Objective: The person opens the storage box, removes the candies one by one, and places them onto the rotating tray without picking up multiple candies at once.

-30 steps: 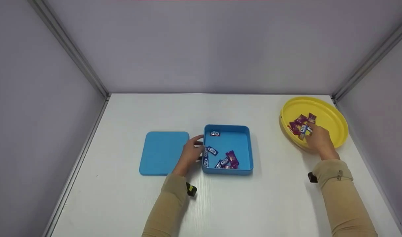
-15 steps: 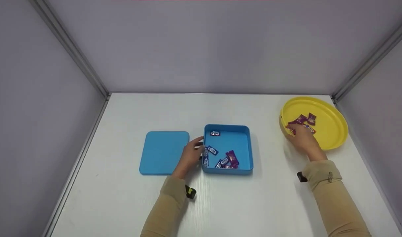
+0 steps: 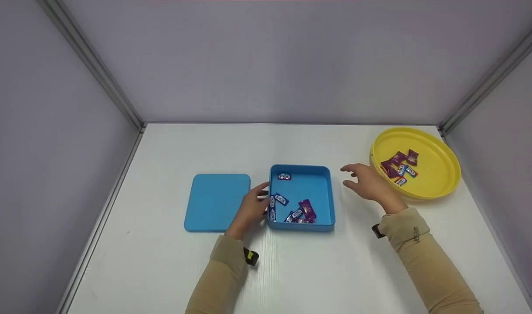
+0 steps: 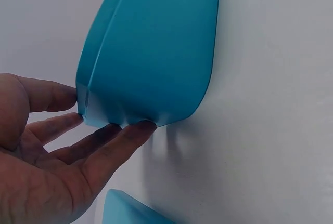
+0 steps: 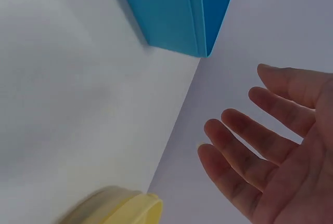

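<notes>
An open blue box (image 3: 300,167) sits mid-table with several wrapped candies (image 3: 298,212) inside. My left hand (image 3: 261,192) rests against its left wall. In the left wrist view the straight fingertips (image 4: 141,126) and the thumb touch the box's (image 4: 151,52) lower edge. My right hand (image 3: 352,176) hovers with spread fingers between the box and a yellow plate (image 3: 438,176) that holds several more candies (image 3: 399,165). In the right wrist view its palm (image 5: 276,156) shows nothing held, with the box (image 5: 177,11) ahead of it.
The flat blue lid (image 3: 217,202) lies on the white table just left of the box, beside my left hand. Grey booth walls close in the table at the back and on both sides. The yellow plate's rim (image 5: 122,208) sits near the right wall.
My right hand has left the candies on the yellow plate and moved left, off the plate, toward the blue box, fingers now spread. The left hand and box have stayed put.
</notes>
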